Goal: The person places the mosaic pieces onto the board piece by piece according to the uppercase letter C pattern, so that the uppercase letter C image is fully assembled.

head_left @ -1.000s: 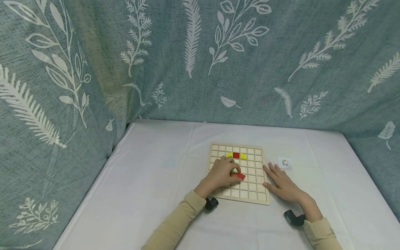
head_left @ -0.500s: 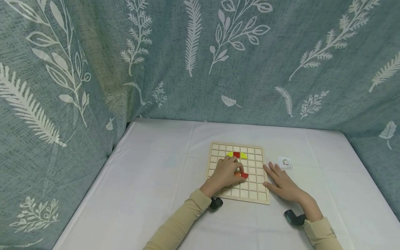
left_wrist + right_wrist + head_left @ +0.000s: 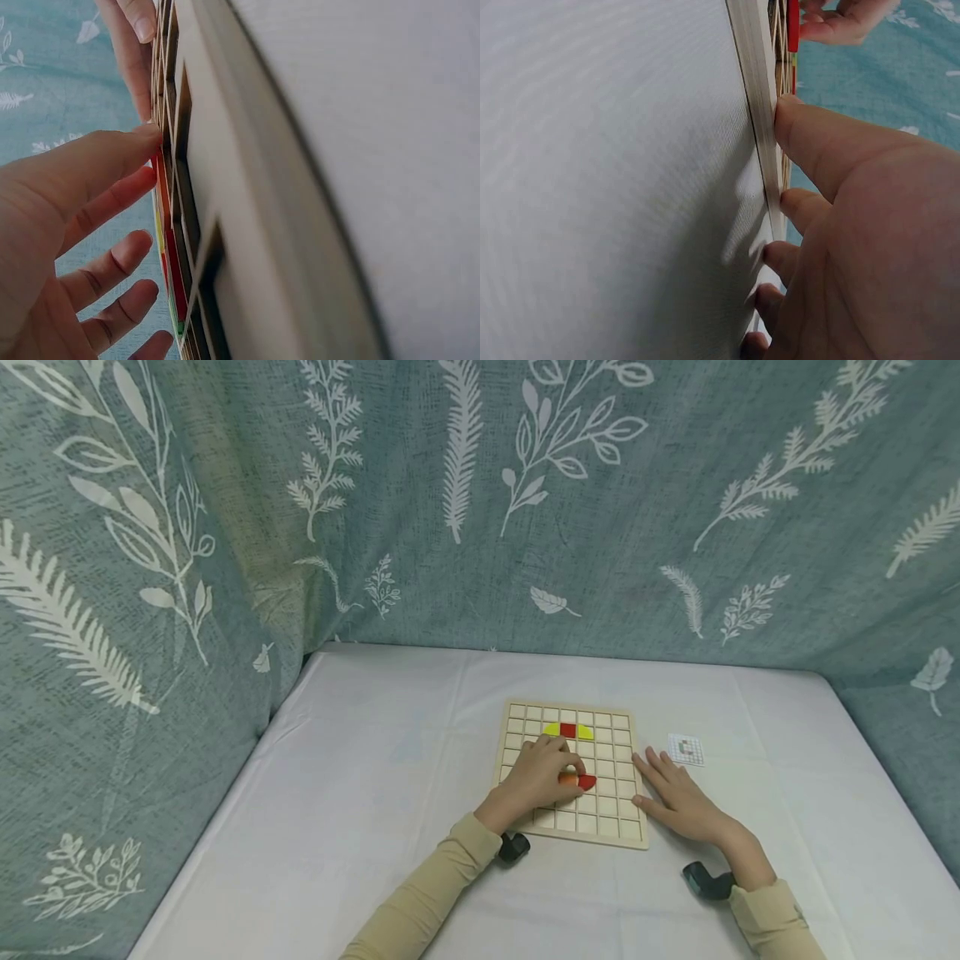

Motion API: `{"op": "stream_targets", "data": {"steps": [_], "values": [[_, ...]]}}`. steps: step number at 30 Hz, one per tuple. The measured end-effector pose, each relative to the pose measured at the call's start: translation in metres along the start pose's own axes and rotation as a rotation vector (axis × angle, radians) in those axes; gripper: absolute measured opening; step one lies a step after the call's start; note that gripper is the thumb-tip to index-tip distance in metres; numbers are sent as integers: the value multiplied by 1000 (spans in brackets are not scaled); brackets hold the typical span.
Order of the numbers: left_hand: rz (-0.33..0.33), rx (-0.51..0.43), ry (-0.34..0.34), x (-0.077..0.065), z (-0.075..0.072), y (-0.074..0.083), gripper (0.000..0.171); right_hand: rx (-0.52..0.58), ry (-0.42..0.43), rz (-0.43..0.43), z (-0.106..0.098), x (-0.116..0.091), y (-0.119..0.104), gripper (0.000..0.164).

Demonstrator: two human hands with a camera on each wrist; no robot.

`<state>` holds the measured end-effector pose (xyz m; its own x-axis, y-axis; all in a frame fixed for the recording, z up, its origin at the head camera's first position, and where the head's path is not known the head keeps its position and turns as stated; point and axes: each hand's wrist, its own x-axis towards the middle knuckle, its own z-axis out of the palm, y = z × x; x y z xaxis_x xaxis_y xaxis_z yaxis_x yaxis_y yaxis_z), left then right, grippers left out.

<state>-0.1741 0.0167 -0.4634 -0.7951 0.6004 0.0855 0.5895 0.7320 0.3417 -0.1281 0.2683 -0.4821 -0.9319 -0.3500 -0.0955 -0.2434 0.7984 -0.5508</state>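
Observation:
My left hand [image 3: 536, 779] reaches over a square wooden grid board [image 3: 611, 842], thumb and forefinger pinching a red tile [image 3: 588, 782] with a curved edge. That red tile [image 3: 793, 26] also shows at the fingertips in the right wrist view, at the board's surface. Beside it an orange tile [image 3: 567, 778] sits in the grid, partly covered by the fingers. Farther back, a red square tile [image 3: 567, 730] lies between two curved yellow tiles [image 3: 586, 732]. My right hand [image 3: 682, 802] is spread flat, fingertips resting on the board's right edge.
A small printed card [image 3: 686, 749] with a grid pattern lies right of the board, just beyond the right fingers. White cloth [image 3: 397, 760] covers the table. A teal leaf-patterned curtain [image 3: 480, 585] hangs behind and at both sides.
My left hand has shifted slightly right with the red tile, and the tile has turned so that its curved edge shows. The right hand has kept its place at the board's edge.

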Motion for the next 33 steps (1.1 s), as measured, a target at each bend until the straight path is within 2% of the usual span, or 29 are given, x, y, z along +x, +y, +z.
{"op": "stream_targets", "data": {"steps": [18,26,33], "values": [[-32,4,16,-4,0,-6,21,-1,11,13,3,0,-1,68],[-61,17,48,-10,-8,-23,30,7,12,-1,4,1,2,68],[-100,-23,90,-18,-15,-40,31,2,31,-12,4,0,1,68]]}}
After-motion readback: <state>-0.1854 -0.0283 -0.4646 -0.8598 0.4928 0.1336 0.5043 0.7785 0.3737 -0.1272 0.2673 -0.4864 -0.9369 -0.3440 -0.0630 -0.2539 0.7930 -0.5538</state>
